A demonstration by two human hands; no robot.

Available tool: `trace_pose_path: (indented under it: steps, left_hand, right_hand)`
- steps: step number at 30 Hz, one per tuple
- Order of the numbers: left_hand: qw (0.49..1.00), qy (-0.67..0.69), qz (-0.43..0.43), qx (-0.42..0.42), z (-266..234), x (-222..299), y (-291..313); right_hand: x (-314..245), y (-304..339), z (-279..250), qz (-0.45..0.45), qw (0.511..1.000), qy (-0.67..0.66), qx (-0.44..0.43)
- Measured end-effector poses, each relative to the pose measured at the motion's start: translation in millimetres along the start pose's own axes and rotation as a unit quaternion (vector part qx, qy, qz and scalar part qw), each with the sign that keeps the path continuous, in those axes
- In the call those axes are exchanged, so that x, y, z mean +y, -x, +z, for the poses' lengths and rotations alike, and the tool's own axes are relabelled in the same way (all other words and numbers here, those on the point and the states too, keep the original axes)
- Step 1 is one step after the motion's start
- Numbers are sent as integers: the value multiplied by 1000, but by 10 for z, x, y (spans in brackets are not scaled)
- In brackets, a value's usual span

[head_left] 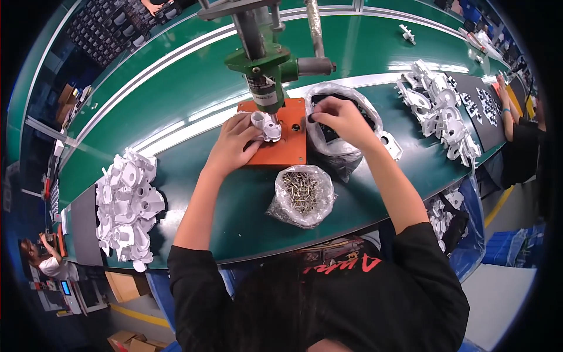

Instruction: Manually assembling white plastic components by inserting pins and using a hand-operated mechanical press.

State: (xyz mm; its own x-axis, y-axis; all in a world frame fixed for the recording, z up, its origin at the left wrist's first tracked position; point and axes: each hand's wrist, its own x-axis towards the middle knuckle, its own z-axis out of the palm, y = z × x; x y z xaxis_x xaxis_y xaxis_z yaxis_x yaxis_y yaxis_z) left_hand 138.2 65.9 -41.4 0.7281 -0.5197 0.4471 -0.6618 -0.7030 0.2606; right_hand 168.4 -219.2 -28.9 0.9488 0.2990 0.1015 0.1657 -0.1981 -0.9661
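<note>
My left hand (236,144) has its fingers closed round a white plastic housing (271,132), which rests on an orange base plate (278,155). Straight above that housing is the head of a green press (265,88), its thin tip close to the part. Over to the right, my right hand (345,119) pinches a small round black piece (311,117) at the near-left rim of a clear plastic bag (339,151) with black parts inside. A second bag (316,221), full of metal screws, stands nearer me, in front of the orange plate.
White plastic housings are heaped at the left (130,205) and at the right (440,111) of the green bench (246,226). One white part (392,145) lies beside the black-parts bag. A metal rail (193,120) crosses behind the press. Other people work at both sides.
</note>
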Motion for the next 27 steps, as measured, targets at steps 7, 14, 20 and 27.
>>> trace_pose_path:
  steps: [7,14,20,27]
  left_hand:
    - [997,39,62,-23,-6,4,-73]
    - [999,-5,23,-26,-7,36,63]
    - [999,-27,-27,-15,85,185,93]
    - [993,-33,-76,83,250,290,79]
  right_hand:
    - [67,-304,423,-58,997,-16,-38]
    - [90,-281,675,-97,959,265,-11]
    - [131,-324,791,-93,955,279,32]
    - [196,-257,855,-140,935,321,52]
